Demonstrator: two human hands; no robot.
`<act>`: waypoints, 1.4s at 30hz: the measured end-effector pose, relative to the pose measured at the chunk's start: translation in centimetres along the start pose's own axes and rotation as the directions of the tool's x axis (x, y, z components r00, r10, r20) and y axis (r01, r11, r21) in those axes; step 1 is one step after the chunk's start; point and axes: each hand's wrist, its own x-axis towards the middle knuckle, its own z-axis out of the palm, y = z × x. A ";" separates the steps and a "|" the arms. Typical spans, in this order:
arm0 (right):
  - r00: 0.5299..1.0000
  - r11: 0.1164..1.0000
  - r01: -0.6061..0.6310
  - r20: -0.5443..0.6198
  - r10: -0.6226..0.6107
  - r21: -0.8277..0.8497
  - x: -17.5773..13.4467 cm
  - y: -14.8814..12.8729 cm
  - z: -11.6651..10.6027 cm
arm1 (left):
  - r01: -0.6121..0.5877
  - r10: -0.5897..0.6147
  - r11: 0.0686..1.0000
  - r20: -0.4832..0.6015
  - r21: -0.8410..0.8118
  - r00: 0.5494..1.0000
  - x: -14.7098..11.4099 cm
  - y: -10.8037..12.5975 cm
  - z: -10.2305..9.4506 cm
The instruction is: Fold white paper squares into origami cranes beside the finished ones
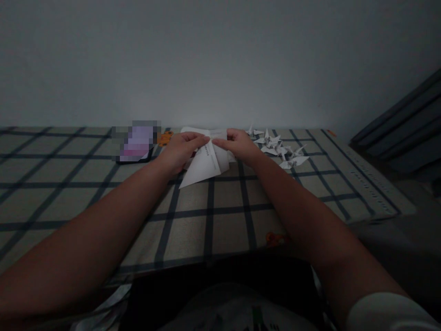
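Nearest the camera: the wearer's clothing [220, 308], bottom edge, detail lost in shadow. Beyond it, a checked-cloth table [189, 239]. Left to right: a phone [138, 145], screen pixelated, sits toward the back, probably set there to be viewable while clear of the forearms. Beside it, an orange print [166, 138] on the cloth. Left hand [179, 147]: thumb and fingers clamped on the left side of a partly folded white paper [203, 168] bearing some printed text; paper lies between the two hands, one point toward the wearer. Contact with the table cannot be told. Right hand [241, 146]: likewise pinching the paper, thumb tip near the other; judged a two-sided hold to steady the layers at the crease. Just right, folded paper cranes [294, 160] grouped near the wall, presumably kept out of the working area. Far right: dark curtain [406, 119].
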 end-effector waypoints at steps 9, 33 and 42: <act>0.997 0.980 -0.079 0.030 0.075 0.185 -0.4 -0.8 0.4 | 0.017 -0.017 1.000 0.026 0.006 1.000 -0.1 -0.2 -0.1; 0.998 0.987 -0.058 -0.004 0.060 0.148 -0.1 -0.1 0.2 | -0.009 0.008 0.999 0.015 0.040 1.000 -0.2 -0.1 0.1; 0.981 0.965 0.157 -0.082 -0.178 -0.210 0.0 -0.4 0.4 | 0.019 -0.015 0.998 0.055 -0.067 0.998 0.2 -0.8 0.1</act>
